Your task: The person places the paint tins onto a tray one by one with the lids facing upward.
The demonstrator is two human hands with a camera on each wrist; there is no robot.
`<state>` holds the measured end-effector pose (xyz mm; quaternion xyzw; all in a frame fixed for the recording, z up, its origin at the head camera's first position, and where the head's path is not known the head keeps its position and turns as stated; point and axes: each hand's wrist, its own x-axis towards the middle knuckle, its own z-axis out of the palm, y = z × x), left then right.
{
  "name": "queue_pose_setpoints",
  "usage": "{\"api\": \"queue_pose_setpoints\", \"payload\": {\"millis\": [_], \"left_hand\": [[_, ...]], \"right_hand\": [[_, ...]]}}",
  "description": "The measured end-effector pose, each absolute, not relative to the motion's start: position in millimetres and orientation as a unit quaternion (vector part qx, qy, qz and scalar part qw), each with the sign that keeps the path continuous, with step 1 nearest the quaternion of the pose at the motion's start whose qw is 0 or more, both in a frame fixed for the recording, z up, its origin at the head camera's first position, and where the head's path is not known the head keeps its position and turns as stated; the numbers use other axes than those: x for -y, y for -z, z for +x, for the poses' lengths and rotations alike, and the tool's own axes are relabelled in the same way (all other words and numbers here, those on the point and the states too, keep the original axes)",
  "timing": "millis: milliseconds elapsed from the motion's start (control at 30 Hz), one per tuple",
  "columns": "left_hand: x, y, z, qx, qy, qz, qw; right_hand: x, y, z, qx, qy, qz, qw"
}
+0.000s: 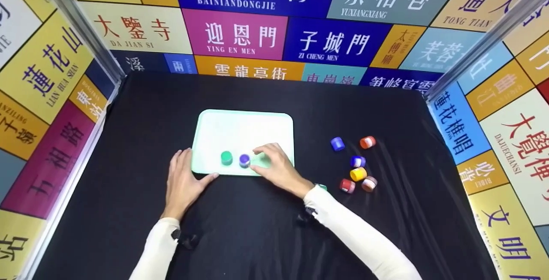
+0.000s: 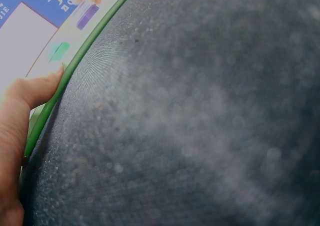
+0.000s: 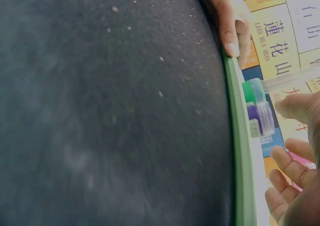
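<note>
The small round purple plastic jar (image 1: 244, 161) stands upright on the rectangular white tray with a pale green rim (image 1: 246, 126), near its front edge and just beside the small round green plastic jar (image 1: 226, 158). The right hand (image 1: 278, 165) is beside the purple jar, thumb and fingers spread wide and wrapped round nothing; whether the thumb tip brushes the jar's side I cannot tell. The left hand (image 1: 184, 181) rests at the near left corner of the tray, thumb on the front rim and fingers laid along the left side.

The step in hand looks like standing the purple jar in line with the green one. To do it well, let the base sit flat before the fingers leave, and keep them this wide as they go, lifting up and to the right so that no knuckle tips the jar or nudges it into its neighbour. Light, steady contact from the left hand should keep the tray from sliding on the black cloth (image 1: 257, 228). The sleeve and wrist deserve care too: a small green jar (image 1: 322, 187) lies partly hidden close behind the right wrist.
</note>
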<state>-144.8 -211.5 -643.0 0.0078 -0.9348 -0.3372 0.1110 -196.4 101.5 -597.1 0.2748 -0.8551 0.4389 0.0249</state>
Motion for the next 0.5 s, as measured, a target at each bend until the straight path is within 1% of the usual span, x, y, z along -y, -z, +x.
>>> {"api": "queue_pose_setpoints", "payload": {"millis": [167, 300, 500], "left_hand": [[212.0, 643.6, -144.4, 0.934, 0.338, 0.008, 0.111], [212.1, 643.7, -142.7, 0.934, 0.340, 0.012, 0.110], [210.5, 643.3, -144.8, 0.934, 0.339, 0.008, 0.109]], "right_hand": [[-121.6, 590.3, -193.5, 0.833, -0.460, 0.305, 0.031], [-138.8, 587.4, -188.4, 0.824, -0.459, 0.329, 0.048], [-166.4, 585.9, -176.8, 0.812, -0.471, 0.336, 0.081]]}}
